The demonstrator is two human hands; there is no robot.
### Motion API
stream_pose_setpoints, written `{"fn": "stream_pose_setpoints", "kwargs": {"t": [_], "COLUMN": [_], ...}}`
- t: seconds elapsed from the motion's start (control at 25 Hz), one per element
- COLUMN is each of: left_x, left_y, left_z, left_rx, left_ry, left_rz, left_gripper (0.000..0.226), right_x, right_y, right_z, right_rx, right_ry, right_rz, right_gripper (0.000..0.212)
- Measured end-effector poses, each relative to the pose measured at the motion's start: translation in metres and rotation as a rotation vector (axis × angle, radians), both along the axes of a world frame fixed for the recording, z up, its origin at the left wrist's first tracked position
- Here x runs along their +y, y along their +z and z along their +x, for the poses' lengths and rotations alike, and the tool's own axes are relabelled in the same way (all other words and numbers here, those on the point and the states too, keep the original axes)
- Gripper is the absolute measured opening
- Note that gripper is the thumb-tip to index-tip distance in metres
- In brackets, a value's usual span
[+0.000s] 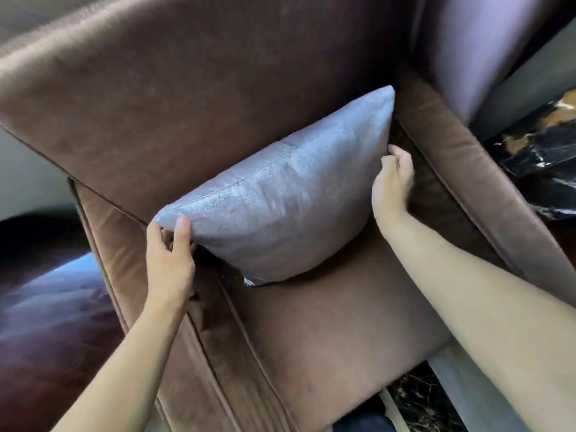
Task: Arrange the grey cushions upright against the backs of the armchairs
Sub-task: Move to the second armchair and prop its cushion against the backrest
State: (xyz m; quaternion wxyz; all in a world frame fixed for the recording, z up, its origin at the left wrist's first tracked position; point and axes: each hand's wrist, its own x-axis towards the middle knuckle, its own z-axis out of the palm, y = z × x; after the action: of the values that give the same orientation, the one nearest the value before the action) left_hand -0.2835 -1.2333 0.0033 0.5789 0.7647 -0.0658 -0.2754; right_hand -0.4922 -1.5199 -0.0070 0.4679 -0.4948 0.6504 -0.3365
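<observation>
cushion [280,210] upright on armchair [327,332]; left hand [170,260] pinches corner | right hand [391,185] apparently steadies edge

No text, label, brand, number or sign can be read anywhere in view. Nothing legible is found on the grey cushion [280,194] held in both grips, nor on the brown armchair [193,98] around it.
</observation>
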Motion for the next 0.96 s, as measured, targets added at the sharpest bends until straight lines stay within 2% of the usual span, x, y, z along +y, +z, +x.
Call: {"fn": "stream_pose_setpoints", "kwargs": {"t": [0.12, 0.2, 0.28, 0.36, 0.44, 0.52, 0.6, 0.68, 0.76, 0.84, 0.88, 0.96], "left_x": [0.006, 0.008, 0.009, 0.016, 0.024, 0.027, 0.025, 0.024, 0.022, 0.017, 0.015, 0.011], "left_y": [0.011, 0.018, 0.021, 0.024, 0.023, 0.021, 0.021, 0.018, 0.016, 0.014, 0.014, 0.015], "left_z": [0.015, 0.015, 0.015, 0.018, 0.024, 0.029, 0.031, 0.035, 0.035, 0.032, 0.03, 0.027], "left_rx": [-0.215, -0.348, -0.438, -0.54, -0.618, -0.623, -0.596, -0.578, -0.564, -0.545, -0.534, -0.53], "left_ry": [-0.086, -0.157, -0.201, -0.234, -0.25, -0.267, -0.263, -0.241, -0.208, -0.189, -0.18, -0.157], "left_rz": [0.048, 0.144, 0.198, 0.239, 0.288, 0.313, 0.338, 0.359, 0.351, 0.344, 0.335, 0.324], "left_gripper": [0.018, 0.009, 0.012, 0.015, 0.02, 0.023, 0.031, 0.038, 0.039, 0.036, 0.033, 0.026], "right_x": [0.023, 0.05, 0.093, 0.13, 0.124, 0.079, 0.021, -0.026, -0.064, -0.088, -0.094, -0.095], "right_y": [0.028, 0.045, 0.05, 0.046, 0.041, 0.04, 0.041, 0.044, 0.044, 0.042, 0.039, 0.035], "right_z": [0.04, 0.082, 0.121, 0.146, 0.148, 0.129, 0.106, 0.085, 0.069, 0.057, 0.054, 0.051], "right_rx": [0.228, 0.205, 0.175, 0.242, 0.375, 0.598, 0.879, 1.013, 0.973, 0.912, 0.842, 0.582], "right_ry": [0.33, 0.632, 0.893, 1.081, 1.217, 1.28, 1.276, 1.142, 0.945, 0.782, 0.671, 0.411], "right_rz": [-0.642, -0.893, -0.979, -1.064, -1.105, -1.153, -1.138, -1.074, -1.034, -0.839, -0.727, -0.525], "right_gripper": [0.042, 0.032, 0.021, 0.019, 0.028, 0.031, 0.03, 0.039, 0.04, 0.048, 0.051, 0.047]}}
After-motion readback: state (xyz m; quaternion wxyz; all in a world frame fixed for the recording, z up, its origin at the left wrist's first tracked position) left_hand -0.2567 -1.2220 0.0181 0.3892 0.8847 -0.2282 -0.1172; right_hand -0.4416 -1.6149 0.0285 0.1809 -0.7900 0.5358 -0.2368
